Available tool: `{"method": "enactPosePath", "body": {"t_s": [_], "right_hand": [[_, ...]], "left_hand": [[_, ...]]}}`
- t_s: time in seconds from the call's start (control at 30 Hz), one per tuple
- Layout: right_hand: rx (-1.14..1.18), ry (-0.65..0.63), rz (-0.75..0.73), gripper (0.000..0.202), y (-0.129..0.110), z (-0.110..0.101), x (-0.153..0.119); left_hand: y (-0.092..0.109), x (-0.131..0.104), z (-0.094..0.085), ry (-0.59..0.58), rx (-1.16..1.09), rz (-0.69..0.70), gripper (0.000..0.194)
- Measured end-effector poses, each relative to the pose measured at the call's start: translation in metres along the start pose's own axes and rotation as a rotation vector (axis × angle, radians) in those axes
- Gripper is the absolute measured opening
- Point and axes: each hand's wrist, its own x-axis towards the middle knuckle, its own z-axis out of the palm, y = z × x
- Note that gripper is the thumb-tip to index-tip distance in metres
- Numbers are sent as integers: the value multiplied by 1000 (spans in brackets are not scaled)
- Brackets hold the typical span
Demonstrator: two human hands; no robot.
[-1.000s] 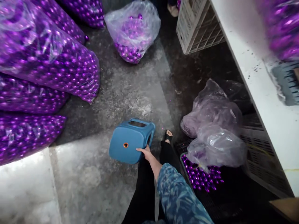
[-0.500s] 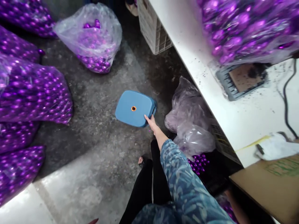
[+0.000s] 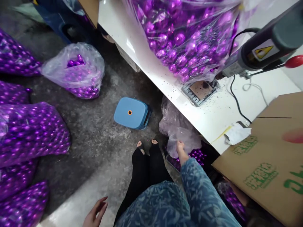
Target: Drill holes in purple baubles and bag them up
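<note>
My right hand (image 3: pixel 180 146) is at a clear plastic bag (image 3: pixel 189 138) beside the table, its fingers curled in against the film. Below that bag, shiny purple balls (image 3: pixel 198 156) lie in a dark container. Low in the picture, my left hand (image 3: pixel 96 212) hangs with its fingers apart, holding nothing. A blue stool (image 3: pixel 130 118) with an orange-rimmed hole in its top stands on the floor in front of my feet, apart from both hands.
Large bags of purple balls (image 3: pixel 33 132) crowd the left, and another bag (image 3: pixel 82 75) stands behind the stool. A white table (image 3: pixel 151 69) runs along the right, bearing a ball-filled bag (image 3: pixel 180 41), a grey machine (image 3: pixel 258 47) and a grey tray (image 3: pixel 200 91). A cardboard box (image 3: pixel 265 151) juts in at right.
My right hand has left the stool's edge and moved right to the plastic bag. The left hand has come further into view. My view has shifted, showing the machine and more of the box.
</note>
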Motion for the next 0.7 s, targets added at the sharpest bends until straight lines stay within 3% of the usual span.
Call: {"method": "enactPosePath", "body": {"t_s": [0.13, 0.3, 0.4, 0.53, 0.7], "right_hand": [[147, 34, -131, 34, -52, 9, -8], [278, -8, -336, 50, -107, -8, -44], [303, 6, -370, 54, -127, -19, -51], [312, -9, -373, 57, -136, -29, -52], [288, -72, -359, 59, -132, -43, -48]], "left_hand": [[51, 29, -36, 19, 121, 233, 54], [120, 59, -84, 70, 249, 457, 48], [156, 73, -100, 74, 308, 534, 47], [190, 80, -99, 53, 373, 590, 44], [228, 76, -77, 8, 369, 614, 43]]}}
